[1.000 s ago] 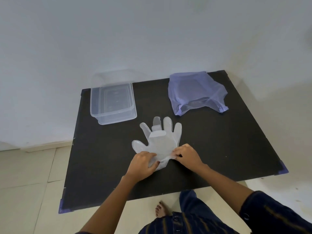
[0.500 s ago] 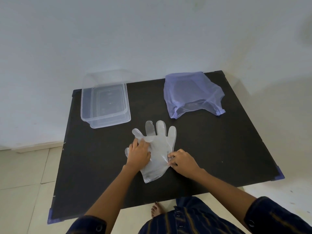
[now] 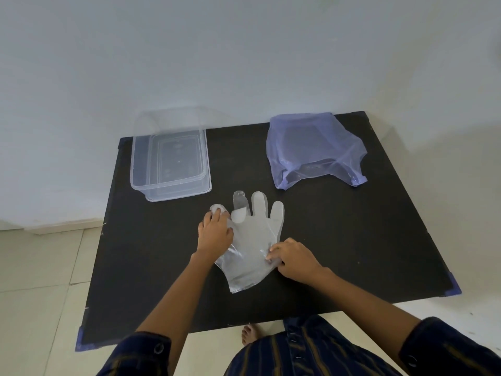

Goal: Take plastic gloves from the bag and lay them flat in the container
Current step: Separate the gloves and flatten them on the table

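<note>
A clear plastic glove (image 3: 253, 240) lies on a black desk (image 3: 352, 240). The left hand (image 3: 215, 234) presses flat on it; the right hand (image 3: 294, 260) fingers pinch its edge.

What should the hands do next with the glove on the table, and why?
Probably smooth out the folded finger, then lift. The glove lies on the table under the left hand and right hand, one finger doubled over. The container looks empty, so it would go in flat.
</note>
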